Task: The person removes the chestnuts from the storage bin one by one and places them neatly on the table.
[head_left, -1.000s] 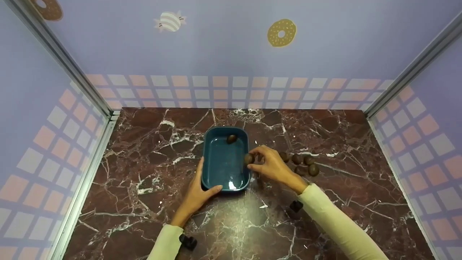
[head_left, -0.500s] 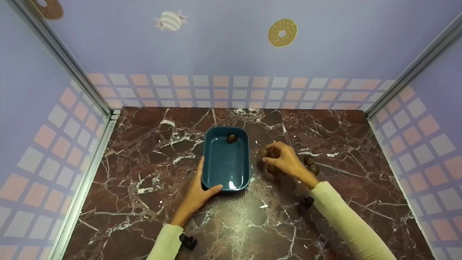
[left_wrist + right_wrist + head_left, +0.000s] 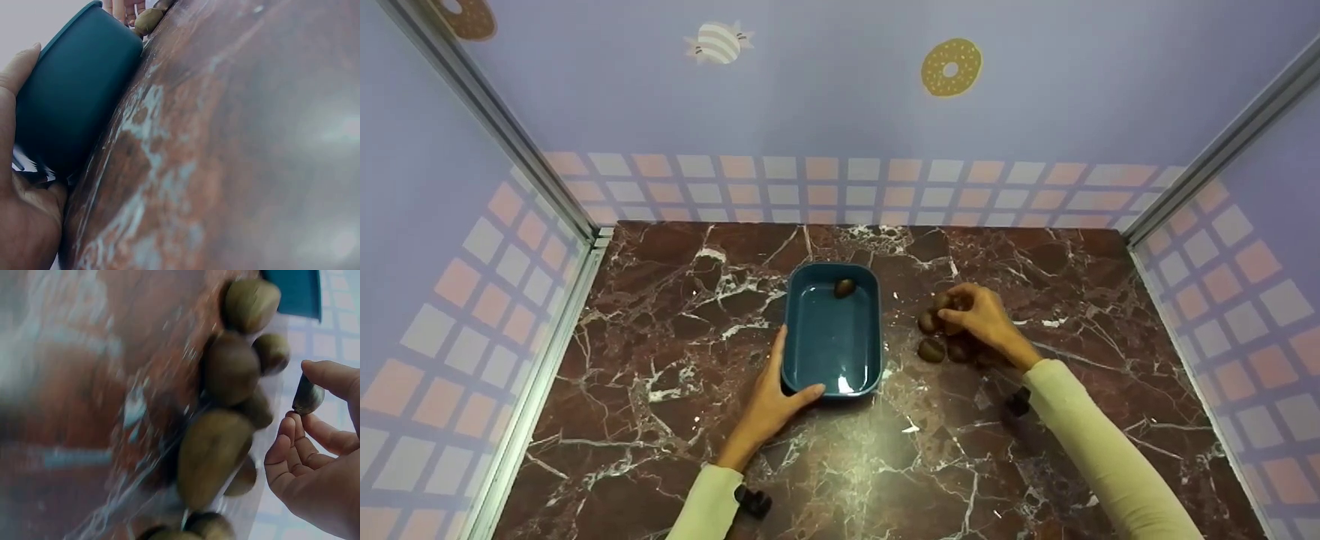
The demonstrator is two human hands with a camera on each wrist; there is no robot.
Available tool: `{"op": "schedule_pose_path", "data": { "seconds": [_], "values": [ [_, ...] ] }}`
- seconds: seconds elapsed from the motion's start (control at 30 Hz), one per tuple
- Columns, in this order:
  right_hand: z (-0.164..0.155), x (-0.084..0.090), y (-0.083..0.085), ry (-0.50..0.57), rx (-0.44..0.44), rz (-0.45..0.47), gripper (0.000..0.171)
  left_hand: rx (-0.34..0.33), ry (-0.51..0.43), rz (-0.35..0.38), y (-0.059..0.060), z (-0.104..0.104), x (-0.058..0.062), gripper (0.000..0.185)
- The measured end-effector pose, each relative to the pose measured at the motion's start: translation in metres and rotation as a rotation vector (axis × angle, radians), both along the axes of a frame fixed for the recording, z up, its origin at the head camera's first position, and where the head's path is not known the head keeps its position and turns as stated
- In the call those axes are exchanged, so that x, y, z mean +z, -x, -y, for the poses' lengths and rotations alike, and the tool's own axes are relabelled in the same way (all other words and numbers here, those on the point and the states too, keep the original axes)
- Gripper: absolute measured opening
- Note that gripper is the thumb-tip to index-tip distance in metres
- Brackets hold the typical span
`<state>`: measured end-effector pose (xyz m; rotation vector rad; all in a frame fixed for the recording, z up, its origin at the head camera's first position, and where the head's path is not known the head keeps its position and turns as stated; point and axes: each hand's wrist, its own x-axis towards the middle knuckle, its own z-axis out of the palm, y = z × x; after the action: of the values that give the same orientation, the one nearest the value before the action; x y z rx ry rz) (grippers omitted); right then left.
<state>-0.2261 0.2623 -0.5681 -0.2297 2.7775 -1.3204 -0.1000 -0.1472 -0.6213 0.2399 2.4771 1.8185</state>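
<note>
A deep teal rectangular dish [image 3: 832, 390] stands on the marbled table. My left hand [image 3: 769, 405] grips its near left corner, thumb at the near rim and fingers along the left wall. One small brown oval piece [image 3: 844, 288], like a chestnut or a small kiwi, lies at the dish's far end. To the right of the dish, my right hand [image 3: 979, 315] hovers over more such pieces [image 3: 931, 350]. In the right wrist view the right hand [image 3: 320, 444] pinches one brown piece [image 3: 309, 396] between thumb and fingers. Other pieces [image 3: 214, 455] cluster beside it, partly hidden in the head view.
Dark red marbled tabletop [image 3: 675, 330] with white veins surrounds the dish. A lilac back wall [image 3: 825, 90] and side walls in metal frames [image 3: 547, 180] enclose the table. Black wrist cameras [image 3: 753, 501] sit at both cuffs.
My right hand has moved from the dish's right rim rightward to the scattered pieces. Some pieces now lie nearer the dish than before. My left hand and the dish have stayed put.
</note>
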Motion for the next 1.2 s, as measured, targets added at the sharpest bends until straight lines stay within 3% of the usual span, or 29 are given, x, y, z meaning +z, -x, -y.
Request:
{"op": "schedule_pose_path", "data": {
  "seconds": [0.4, 0.73, 0.8, 0.97, 1.2],
  "values": [
    [-0.016, -0.015, 0.013, -0.064, -0.043, -0.043, 0.041, 0.002, 0.002, -0.012, 0.0, 0.0, 0.001, 0.121],
    [-0.017, -0.019, 0.019, -0.084, -0.053, -0.017, 0.041, 0.01, 0.017, 0.0, 0.0, 0.0, 0.0, 0.123],
    [-0.028, -0.039, 0.031, -0.076, -0.04, -0.024, 0.043, 0.011, 0.019, -0.001, 0.0, 0.0, 0.0, 0.123],
    [-0.041, -0.062, 0.045, -0.058, -0.025, -0.048, 0.045, 0.009, 0.021, -0.006, -0.001, 0.0, 0.001, 0.122],
    [-0.035, -0.056, 0.042, -0.049, -0.046, -0.054, 0.034, -0.002, -0.003, -0.006, 0.0, 0.001, 0.0, 0.121]
  ]
}}
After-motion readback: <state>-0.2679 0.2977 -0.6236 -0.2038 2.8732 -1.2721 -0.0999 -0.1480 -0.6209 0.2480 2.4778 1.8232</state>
